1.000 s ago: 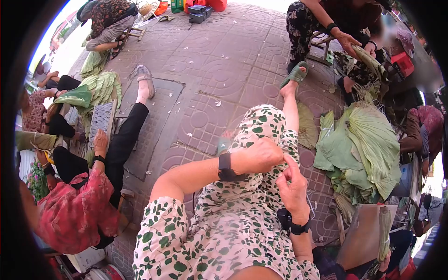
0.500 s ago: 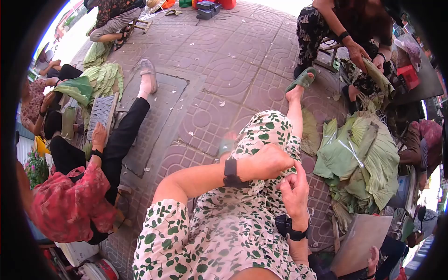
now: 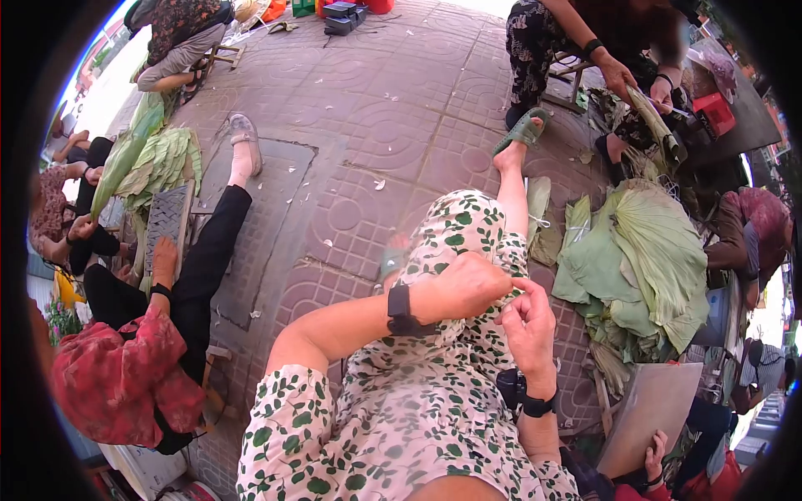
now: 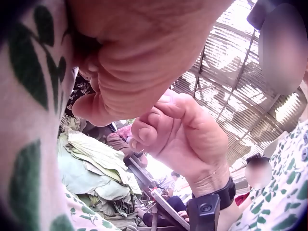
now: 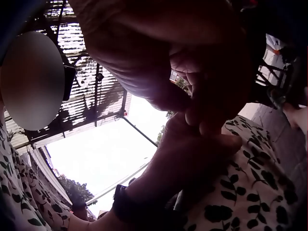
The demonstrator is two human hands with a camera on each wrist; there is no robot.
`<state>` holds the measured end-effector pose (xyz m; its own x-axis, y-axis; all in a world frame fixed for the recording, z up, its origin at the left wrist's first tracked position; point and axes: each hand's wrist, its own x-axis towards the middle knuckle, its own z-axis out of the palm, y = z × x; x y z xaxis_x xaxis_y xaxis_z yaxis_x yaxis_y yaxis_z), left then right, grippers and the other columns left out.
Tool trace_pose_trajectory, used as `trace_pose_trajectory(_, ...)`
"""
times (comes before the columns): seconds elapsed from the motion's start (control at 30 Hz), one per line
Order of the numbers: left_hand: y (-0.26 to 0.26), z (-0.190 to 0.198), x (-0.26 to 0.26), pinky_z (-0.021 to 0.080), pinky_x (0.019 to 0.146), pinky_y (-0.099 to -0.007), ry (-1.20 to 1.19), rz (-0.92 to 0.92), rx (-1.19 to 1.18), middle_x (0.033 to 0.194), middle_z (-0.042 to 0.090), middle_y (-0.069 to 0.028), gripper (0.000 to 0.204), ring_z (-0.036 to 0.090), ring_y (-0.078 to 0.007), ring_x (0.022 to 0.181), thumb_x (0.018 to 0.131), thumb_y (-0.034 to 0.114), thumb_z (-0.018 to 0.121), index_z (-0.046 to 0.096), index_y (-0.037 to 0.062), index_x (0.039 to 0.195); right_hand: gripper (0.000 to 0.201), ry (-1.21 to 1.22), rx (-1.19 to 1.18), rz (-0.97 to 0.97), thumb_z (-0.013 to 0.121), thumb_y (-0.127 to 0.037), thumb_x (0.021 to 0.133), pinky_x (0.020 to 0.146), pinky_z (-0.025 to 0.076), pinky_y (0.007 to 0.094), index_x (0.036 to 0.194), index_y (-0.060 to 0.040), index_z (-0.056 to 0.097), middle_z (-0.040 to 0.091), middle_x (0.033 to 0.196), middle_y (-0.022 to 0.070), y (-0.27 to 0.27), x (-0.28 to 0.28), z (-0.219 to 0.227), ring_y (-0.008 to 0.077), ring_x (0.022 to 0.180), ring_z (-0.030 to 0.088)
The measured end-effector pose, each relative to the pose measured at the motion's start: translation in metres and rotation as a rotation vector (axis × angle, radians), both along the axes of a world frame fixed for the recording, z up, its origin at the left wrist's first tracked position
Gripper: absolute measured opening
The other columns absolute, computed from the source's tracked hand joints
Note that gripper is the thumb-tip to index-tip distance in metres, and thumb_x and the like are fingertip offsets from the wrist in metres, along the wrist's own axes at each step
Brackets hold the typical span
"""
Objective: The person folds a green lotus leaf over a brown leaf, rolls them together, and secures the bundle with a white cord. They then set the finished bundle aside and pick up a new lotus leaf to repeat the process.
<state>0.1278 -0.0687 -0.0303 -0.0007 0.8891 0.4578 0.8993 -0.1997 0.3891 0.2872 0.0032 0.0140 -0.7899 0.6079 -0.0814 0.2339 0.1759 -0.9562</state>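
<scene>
Strand (image 3: 520,290): thin, pale, likely light and limp; pinched between left hand (image 3: 468,285) and right hand (image 3: 528,324) fingers; best held endwise.

The person is wearing a cream top and trousers (image 3: 468,225) printed with green leaves, short sleeves (image 3: 288,417), a black band with a small camera on each wrist (image 3: 401,311), and green sandals (image 3: 525,129).

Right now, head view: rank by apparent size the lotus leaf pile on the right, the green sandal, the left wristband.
1. Lotus leaf pile, largest by far.
2. Green sandal.
3. Left wristband.
The sandal and wristband look close in size; the wristband is nearer the camera, so that order is unsure.
</scene>
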Motion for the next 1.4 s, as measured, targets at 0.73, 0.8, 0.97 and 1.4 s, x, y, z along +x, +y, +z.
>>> trace_pose_trajectory(0.73, -0.003, 0.009, 0.001, 0.042, 0.051, -0.0374, -0.110, 0.005, 0.160, 0.056, 0.047, -0.0065, 0.015, 0.052, -0.0268, 0.053, 0.061, 0.000, 0.061, 0.049, 0.0089, 0.062, 0.048, 0.038, 0.048, 0.036, 0.056, -0.006, 0.083, 0.065, 0.047, 0.0287, 0.130, -0.0035, 0.044, 0.058, 0.073, 0.0059, -0.009, 0.009, 0.004, 0.0149, 0.066, 0.057)
trace_pose_trajectory(0.8, -0.004, 0.011, 0.000, 0.041, 0.050, -0.0376, -0.133, 0.000, 0.155, 0.056, 0.048, -0.0065, 0.015, 0.052, -0.0270, 0.053, 0.061, 0.000, 0.061, 0.049, 0.0088, 0.063, 0.053, 0.022, 0.072, 0.135, 0.057, -0.005, 0.082, 0.066, 0.047, 0.0284, 0.132, -0.0038, 0.041, 0.057, 0.073, 0.0055, -0.023, 0.009, 0.002, 0.0145, 0.067, 0.056)
trace_pose_trajectory(0.97, -0.006, 0.011, -0.001, 0.040, 0.050, -0.0379, -0.127, -0.035, 0.119, 0.057, 0.048, -0.0064, 0.015, 0.052, -0.0271, 0.053, 0.062, 0.000, 0.061, 0.050, 0.0089, 0.065, 0.053, 0.097, 0.005, 0.183, 0.056, 0.000, 0.080, 0.067, 0.047, 0.0275, 0.131, -0.0045, 0.042, 0.054, 0.073, 0.0050, -0.017, 0.013, 0.004, 0.0140, 0.067, 0.054)
trace_pose_trajectory(1.4, -0.003, 0.008, -0.001, 0.040, 0.050, -0.0408, -0.115, -0.018, 0.119, 0.056, 0.046, -0.0078, 0.013, 0.052, -0.0295, 0.054, 0.063, 0.006, 0.060, 0.047, 0.0080, 0.063, 0.034, 0.140, 0.034, 0.405, 0.055, 0.000, 0.081, 0.059, 0.044, 0.0270, 0.115, -0.0062, 0.057, 0.053, 0.072, 0.0031, -0.037, 0.010, 0.010, 0.0101, 0.063, 0.051)
